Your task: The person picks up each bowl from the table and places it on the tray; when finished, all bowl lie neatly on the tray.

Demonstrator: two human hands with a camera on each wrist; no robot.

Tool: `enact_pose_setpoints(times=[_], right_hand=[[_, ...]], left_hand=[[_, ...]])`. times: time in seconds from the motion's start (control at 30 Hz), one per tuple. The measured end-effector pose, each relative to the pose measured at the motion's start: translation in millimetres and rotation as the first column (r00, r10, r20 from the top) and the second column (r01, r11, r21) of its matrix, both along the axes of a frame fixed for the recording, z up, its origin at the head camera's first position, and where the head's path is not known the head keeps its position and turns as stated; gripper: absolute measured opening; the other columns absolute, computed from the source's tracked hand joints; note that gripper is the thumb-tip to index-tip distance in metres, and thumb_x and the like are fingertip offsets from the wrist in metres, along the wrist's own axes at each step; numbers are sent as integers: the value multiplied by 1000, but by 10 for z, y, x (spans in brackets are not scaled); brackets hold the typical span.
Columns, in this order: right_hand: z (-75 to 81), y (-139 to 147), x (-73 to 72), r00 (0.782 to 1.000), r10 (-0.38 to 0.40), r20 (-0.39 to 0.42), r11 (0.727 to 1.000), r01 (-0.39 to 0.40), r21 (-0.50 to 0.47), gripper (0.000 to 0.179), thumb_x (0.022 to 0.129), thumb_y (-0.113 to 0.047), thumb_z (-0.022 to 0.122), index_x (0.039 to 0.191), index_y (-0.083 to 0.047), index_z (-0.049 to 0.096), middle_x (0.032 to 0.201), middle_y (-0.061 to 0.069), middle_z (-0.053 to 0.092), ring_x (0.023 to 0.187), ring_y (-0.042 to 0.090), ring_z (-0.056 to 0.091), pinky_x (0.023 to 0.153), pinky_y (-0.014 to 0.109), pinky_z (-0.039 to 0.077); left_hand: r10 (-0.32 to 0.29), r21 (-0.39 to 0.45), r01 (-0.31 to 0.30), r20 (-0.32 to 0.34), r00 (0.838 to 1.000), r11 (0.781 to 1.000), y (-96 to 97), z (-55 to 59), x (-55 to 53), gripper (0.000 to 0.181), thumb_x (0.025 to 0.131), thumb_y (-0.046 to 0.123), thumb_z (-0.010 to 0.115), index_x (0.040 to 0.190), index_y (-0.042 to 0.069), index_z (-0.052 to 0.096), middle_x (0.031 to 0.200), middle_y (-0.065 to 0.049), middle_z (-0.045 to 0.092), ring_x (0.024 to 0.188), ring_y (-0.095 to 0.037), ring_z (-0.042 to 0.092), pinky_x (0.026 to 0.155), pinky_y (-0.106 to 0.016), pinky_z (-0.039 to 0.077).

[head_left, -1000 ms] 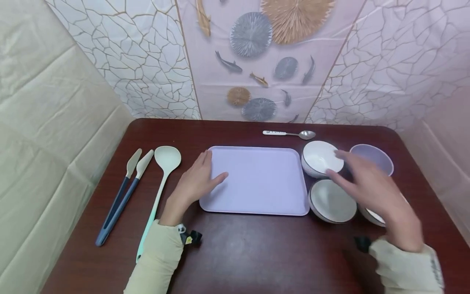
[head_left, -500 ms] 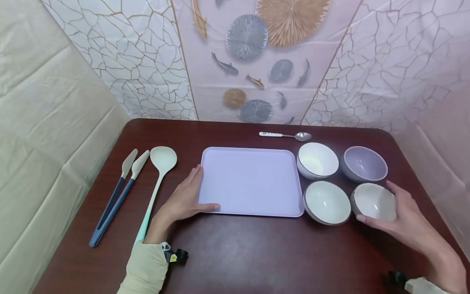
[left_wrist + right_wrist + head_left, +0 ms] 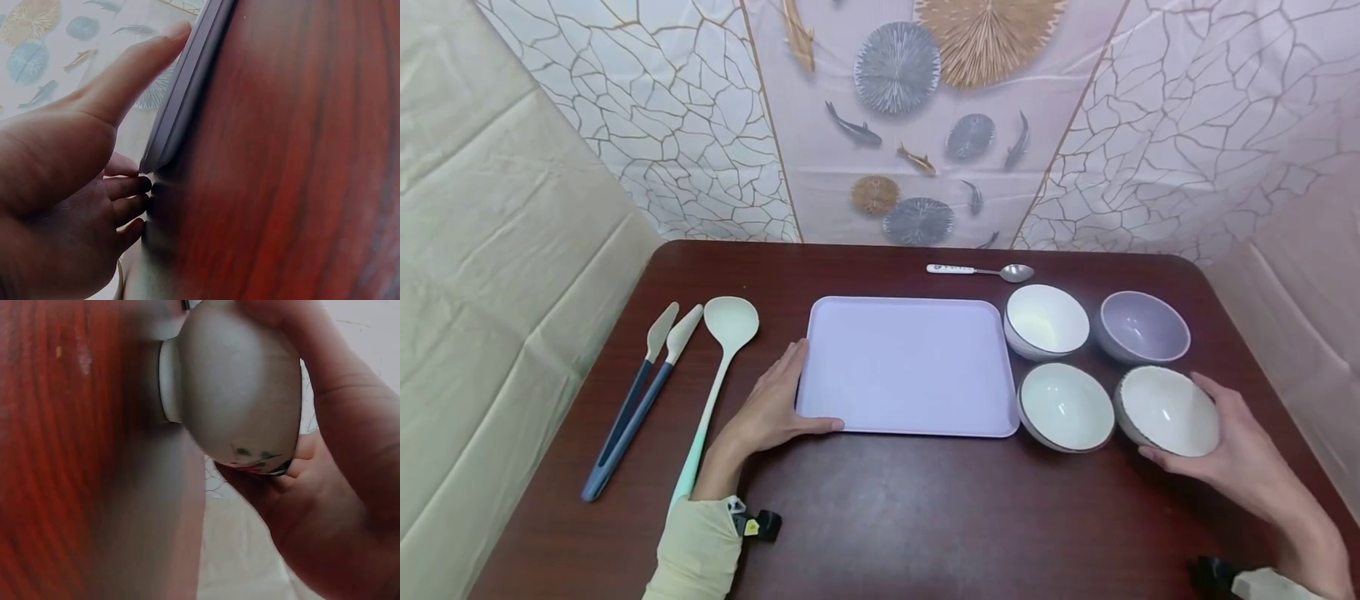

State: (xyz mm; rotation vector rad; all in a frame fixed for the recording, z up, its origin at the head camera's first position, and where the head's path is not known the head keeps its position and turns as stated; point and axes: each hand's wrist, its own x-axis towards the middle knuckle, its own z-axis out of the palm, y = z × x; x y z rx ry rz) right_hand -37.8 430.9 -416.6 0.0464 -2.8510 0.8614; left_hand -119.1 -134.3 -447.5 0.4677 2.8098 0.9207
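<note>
A pale purple rectangular tray [image 3: 906, 367] lies on the dark table. My left hand [image 3: 778, 400] rests at its front left corner, fingers straight along the left side and thumb at the front edge. In the left wrist view the thumb reaches along the tray's rim [image 3: 187, 81]. My right hand [image 3: 1243, 450] grips the front right bowl [image 3: 1168, 408], white inside, with its thumb at the near side and fingers round the right. Seen from the right wrist, this bowl [image 3: 237, 387] has a painted flower and leaves outside; part of its wall is behind the hand.
Beside the gripped bowl stand a pale bowl [image 3: 1066, 407], a white bowl [image 3: 1047, 319] and a purple bowl [image 3: 1142, 325]. A spoon [image 3: 981, 271] lies behind the tray. To the left are a ladle [image 3: 730, 325] with a mint handle and blue-handled tongs [image 3: 632, 425].
My right hand has come from above the bowls to the front right bowl and taken hold of it. The left hand has slid down the tray's left side to the front corner.
</note>
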Motion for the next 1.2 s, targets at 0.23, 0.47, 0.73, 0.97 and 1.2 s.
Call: enact_pose_setpoints(times=[0.23,0.47,0.73,0.97,1.2], right_hand=[[159,42,89,999,-17,-37,1000,17,9,117,59,-20,96,154,-9,27,135,30,39,112,33,39,75,7,23],[435,-134,300,986,150,-76,987,-154,-50,121,45,-1,97,150,-11,38,134,0,47,108,-4,41,80,4,28],[783,-940,152,870,493,-15,863,-491,-121,126,42,-9,101,149,-5,36,138,7,48,115,11,48,92,13,36],[670,-2031,-331,890,454,29,880,-443,-173,113,55,-39,97,150,-22,36,142,0,45,117,19,50,95,30,42],[286,-2989,-897,990,140,-16,966,-140,-216,115,56,-42,94,147,-4,34,133,16,44,116,32,50,95,48,44]], left_hand=[[-5,10,5,7,1000,1000,-35,-11,15,133,64,66,82,157,2,11,162,-15,12,148,-29,8,113,-58,16],[-47,43,46,15,999,998,-119,-65,18,135,63,65,83,157,4,7,162,-15,9,148,-30,6,113,-58,13],[-52,73,54,-31,998,996,-133,-142,-31,134,64,66,81,157,6,7,162,-11,10,149,-24,3,115,-52,10],[-41,63,47,-87,995,997,-128,-181,-25,133,64,70,78,157,3,10,162,-14,12,149,-26,5,116,-49,9],[-39,63,46,-109,993,997,-136,-202,-8,133,64,70,78,157,3,11,161,-13,15,149,-25,5,117,-47,9]])
